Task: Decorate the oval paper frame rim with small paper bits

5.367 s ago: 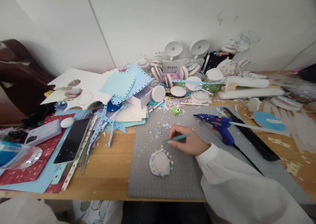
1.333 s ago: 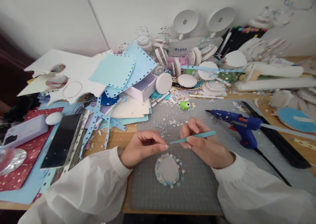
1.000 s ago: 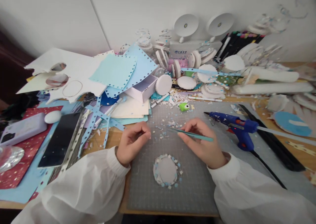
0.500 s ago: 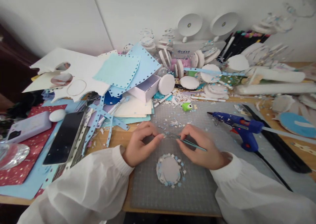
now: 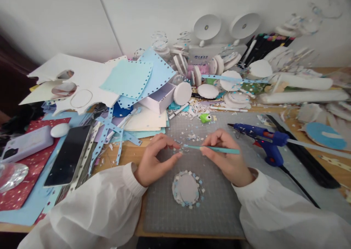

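Observation:
Teal tweezers (image 5: 219, 149) are pinched in my right hand (image 5: 227, 157), their tips pointing left with a tiny pale piece at the end. My left hand (image 5: 157, 159) is beside those tips, thumb and index finger apart, with nothing clearly visible between them. Below both hands, a round white disc (image 5: 186, 188) ringed with small blue and white flowers lies flat on the grey cutting mat (image 5: 216, 208). Small loose flowers (image 5: 193, 136) are scattered on the mat just beyond the fingertips.
A blue glue gun (image 5: 263, 137) and a black strip (image 5: 304, 154) lie to the right. Papers, a lilac box (image 5: 161, 101), white discs and pens crowd the back. At left are a dark phone (image 5: 68, 155) and punched blue strips (image 5: 108, 128).
The tweezers have turned from slanting to nearly level, and my right hand has rotated with them. My left thumb and index finger have spread apart. The view has shifted slightly.

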`<state>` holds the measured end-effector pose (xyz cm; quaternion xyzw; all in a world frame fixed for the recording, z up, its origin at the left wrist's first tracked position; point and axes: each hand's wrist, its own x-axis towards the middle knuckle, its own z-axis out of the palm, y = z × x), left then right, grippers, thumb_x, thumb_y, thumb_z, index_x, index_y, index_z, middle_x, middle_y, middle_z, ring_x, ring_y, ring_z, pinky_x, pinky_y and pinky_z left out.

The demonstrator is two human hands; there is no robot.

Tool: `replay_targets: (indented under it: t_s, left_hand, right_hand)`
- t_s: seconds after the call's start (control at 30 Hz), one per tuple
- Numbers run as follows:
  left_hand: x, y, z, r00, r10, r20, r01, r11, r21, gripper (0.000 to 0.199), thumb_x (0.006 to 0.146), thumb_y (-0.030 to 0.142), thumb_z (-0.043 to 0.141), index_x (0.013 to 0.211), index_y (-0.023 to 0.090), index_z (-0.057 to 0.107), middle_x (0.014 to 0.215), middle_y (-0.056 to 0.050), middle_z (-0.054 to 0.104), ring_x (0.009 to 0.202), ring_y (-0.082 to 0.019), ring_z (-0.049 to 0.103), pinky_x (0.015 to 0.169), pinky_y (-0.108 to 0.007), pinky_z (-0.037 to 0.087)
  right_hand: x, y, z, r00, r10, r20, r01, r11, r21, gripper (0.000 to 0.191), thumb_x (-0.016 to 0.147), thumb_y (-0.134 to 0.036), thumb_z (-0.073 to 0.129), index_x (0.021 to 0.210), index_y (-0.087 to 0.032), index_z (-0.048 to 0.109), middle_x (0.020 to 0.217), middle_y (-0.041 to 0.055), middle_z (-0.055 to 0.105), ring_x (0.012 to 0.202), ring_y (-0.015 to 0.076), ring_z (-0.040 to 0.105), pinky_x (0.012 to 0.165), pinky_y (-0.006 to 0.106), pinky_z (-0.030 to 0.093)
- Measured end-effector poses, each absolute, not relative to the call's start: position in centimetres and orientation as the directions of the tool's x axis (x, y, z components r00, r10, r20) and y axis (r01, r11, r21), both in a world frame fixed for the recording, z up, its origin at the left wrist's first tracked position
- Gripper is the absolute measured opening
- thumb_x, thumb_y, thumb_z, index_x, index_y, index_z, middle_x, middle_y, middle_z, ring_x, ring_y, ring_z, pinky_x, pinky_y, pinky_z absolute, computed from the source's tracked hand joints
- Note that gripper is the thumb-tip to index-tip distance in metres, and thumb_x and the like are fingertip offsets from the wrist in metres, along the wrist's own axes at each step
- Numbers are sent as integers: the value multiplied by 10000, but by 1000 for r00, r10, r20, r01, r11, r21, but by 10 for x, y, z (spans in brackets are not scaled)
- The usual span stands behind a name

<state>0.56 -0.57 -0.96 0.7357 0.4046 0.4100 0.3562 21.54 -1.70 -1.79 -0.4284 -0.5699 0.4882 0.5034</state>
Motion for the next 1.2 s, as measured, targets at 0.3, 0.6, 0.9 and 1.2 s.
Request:
replay_targets:
  t_s: [0.3,0.6,0.9,1.2]
  left_hand:
    - [5,-6,-12,354,869,345,275,-449,850,222,706,294,748,842,145,655,786,-53,618,752,-168,554,701,-294,434]
    - [6,-4,-12,358,866,349,255,-451,855,110,784,252,671,780,142,669,728,-49,619,672,-144,552,627,-260,444]
    - [4,-6,-14,357,883,306,213,-396,893,78,811,201,629,827,144,680,766,-59,625,684,-139,553,614,-254,436]
    - [5,-5,-15,351,896,272,187,-352,917,54,788,178,644,787,128,664,732,-53,613,656,-128,543,596,-246,425]
  right_hand:
    - [203,-27,-15,-176,984,-17,-303,-71,-950,242,805,-191,635,781,-228,397,713,-55,537,652,93,498,617,241,374]
    - [203,-27,-22,-180,984,4,-251,-42,-967,233,814,-182,629,779,-228,403,747,-51,545,666,92,510,620,245,382]
    - [203,-26,-22,-164,986,4,-257,-39,-966,235,802,-192,644,778,-228,412,758,-49,538,662,93,499,616,249,382]
    - [202,-27,-19,-154,988,-3,-312,-51,-949,256,800,-183,639,764,-226,390,727,-53,553,658,101,500,626,260,355]
